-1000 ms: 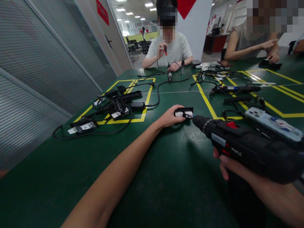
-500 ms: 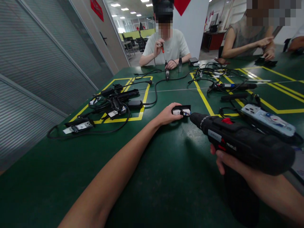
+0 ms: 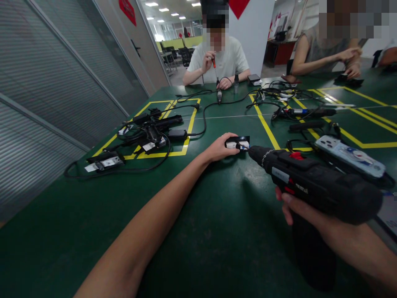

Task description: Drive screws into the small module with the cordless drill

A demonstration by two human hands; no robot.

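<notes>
My left hand [image 3: 221, 148] reaches out over the green table [image 3: 93, 223] and grips a small black box with a white label [image 3: 238, 143], holding it down on the surface. My right hand [image 3: 302, 213] is wrapped round the handle of a black cordless drill [image 3: 313, 182] with a red switch. The drill's bit tip touches the right end of the small box.
A heap of black adapters and cables [image 3: 145, 134] lies in a yellow-taped square at left. A phone [image 3: 350, 155], more cables and a dark tool [image 3: 307, 111] lie at right. Two people sit across the table, one holding a red screwdriver [image 3: 213, 63].
The drill and both hands stay almost still on the small box; the view has shifted slightly. The person opposite keeps the screwdriver raised.
</notes>
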